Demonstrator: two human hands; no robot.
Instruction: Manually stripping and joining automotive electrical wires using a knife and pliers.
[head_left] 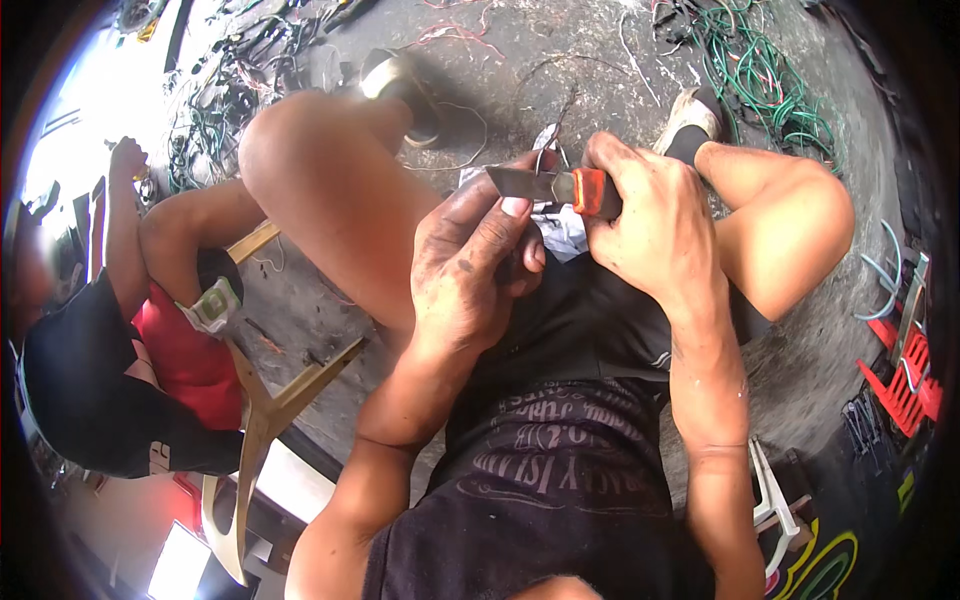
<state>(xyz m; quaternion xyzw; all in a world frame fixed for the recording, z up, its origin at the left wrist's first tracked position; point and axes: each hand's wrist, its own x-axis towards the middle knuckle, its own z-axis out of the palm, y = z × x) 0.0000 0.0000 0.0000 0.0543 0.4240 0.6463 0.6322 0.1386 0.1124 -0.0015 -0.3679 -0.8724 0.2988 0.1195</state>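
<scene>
My right hand [655, 220] is wrapped around the orange-and-black handle of a knife [590, 192]. Its broad blade points left, across the fingertips of my left hand [470, 260]. The left fingers are pinched together beside the blade, with the thumb up against it. Between them is a thin dark wire [545, 152], whose upper part rises past the blade; the rest is hidden by the fingers. Crumpled whitish plastic [565, 232] shows behind and below the two hands, between my legs.
Tangled green wires [765, 85] lie on the floor at the far right, and a dark heap of wires [235, 95] at the far left. Another person [120, 350] sits at the left near a beige chair frame [265, 410]. A red plastic piece [910, 380] is at the right edge.
</scene>
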